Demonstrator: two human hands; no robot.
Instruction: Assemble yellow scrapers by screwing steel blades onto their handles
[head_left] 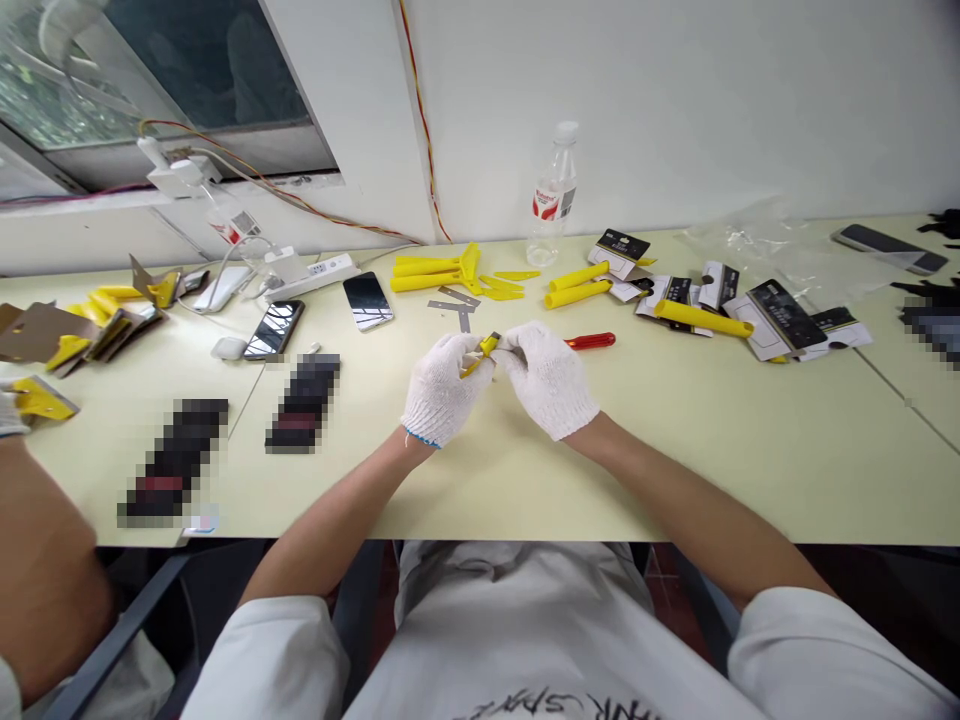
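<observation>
My left hand [444,388], in a white knit glove, grips a small yellow scraper piece [489,343] with a dark edge at its tip. Close beside it, my right hand [549,378], gloved too, has its fingertips pinched together near that tip; what they hold is hidden. A red-handled tool [592,341] lies just beyond my right hand. Behind my hands are loose grey metal blades [454,300]. Past them lie yellow scraper handles [427,273] and flat yellow plastic pieces [501,287].
Yellow tubes [577,287] and carded packages [776,315] lie at the right, near a clear plastic bag [787,245]. A plastic bottle [553,200] stands by the wall. Phones [367,302] and a power strip [319,272] are at the left. A co-worker's arm [45,560] reaches in there.
</observation>
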